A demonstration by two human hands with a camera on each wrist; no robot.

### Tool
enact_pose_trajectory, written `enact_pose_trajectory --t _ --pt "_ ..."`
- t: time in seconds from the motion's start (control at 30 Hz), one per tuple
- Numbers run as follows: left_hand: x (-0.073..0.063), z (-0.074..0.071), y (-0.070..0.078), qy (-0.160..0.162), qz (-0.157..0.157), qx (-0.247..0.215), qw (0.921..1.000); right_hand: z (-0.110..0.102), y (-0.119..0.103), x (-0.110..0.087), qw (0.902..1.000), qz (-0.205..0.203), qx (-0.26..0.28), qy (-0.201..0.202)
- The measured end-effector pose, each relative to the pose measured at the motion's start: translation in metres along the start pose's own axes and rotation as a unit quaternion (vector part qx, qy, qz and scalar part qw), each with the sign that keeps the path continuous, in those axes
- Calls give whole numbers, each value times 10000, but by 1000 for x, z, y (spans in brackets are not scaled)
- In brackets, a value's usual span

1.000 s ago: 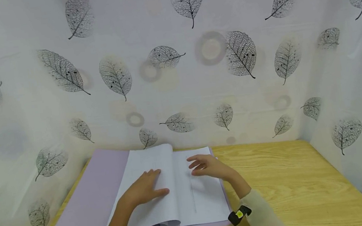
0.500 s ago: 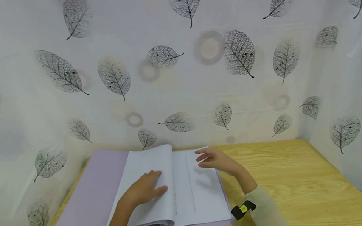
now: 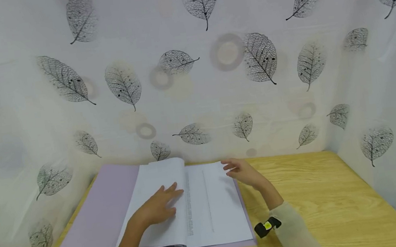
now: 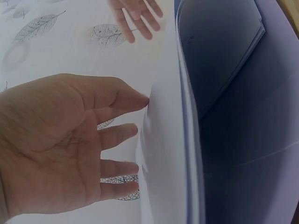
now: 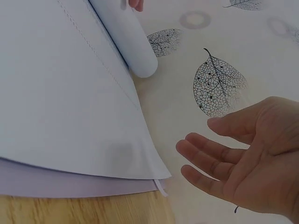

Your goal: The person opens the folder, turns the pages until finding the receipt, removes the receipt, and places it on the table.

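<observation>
A lilac folder [image 3: 100,211] lies open with white sheets inside. My left hand [image 3: 158,206] rests on the turned sheets [image 3: 159,172], fingers spread; in the left wrist view its fingertips touch the bulging stack of paper [image 4: 163,154]. My right hand [image 3: 243,172] hovers at the top right corner of the right-hand page [image 3: 224,211], its fingers loosely bent. In the right wrist view that hand [image 5: 252,163] holds nothing and stands apart from the page corner. Thin dotted lines run down the page, too small to read.
The folder lies on a yellow wood-grain table [image 3: 312,196]. A pale curtain with dark leaf prints [image 3: 230,86] encloses the back and both sides. Both wrists carry black straps; the right strap [image 3: 268,227] is near the folder's lower right corner.
My right hand has moved right and slightly up, to the page's top corner. Under my left hand, whose fingers have spread, the turned sheets have settled leftward, exposing a printed strip along the fold.
</observation>
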State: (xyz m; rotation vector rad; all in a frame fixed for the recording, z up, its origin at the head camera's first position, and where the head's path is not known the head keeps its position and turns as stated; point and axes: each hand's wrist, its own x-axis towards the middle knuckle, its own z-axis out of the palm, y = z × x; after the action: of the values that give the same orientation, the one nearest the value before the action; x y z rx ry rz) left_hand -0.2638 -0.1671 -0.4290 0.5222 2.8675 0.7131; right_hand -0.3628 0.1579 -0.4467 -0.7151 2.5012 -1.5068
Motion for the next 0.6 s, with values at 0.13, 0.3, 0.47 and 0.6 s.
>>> enact_pose_trajectory --t 0.13,0.3,0.47,0.6 --pt "1 1 0 -72 9 -108 9999 0 0 1 10000 15 -42 19" --pt "1 2 0 -63 -102 -94 9999 0 2 3 9999 47 -90 45" --pt "1 0 1 -89 -295 -136 9994 0 5 2 9999 108 -83 33" --pt "0 -1 0 -141 -417 -53 9990 0 8 0 9999 122 -8 -22"
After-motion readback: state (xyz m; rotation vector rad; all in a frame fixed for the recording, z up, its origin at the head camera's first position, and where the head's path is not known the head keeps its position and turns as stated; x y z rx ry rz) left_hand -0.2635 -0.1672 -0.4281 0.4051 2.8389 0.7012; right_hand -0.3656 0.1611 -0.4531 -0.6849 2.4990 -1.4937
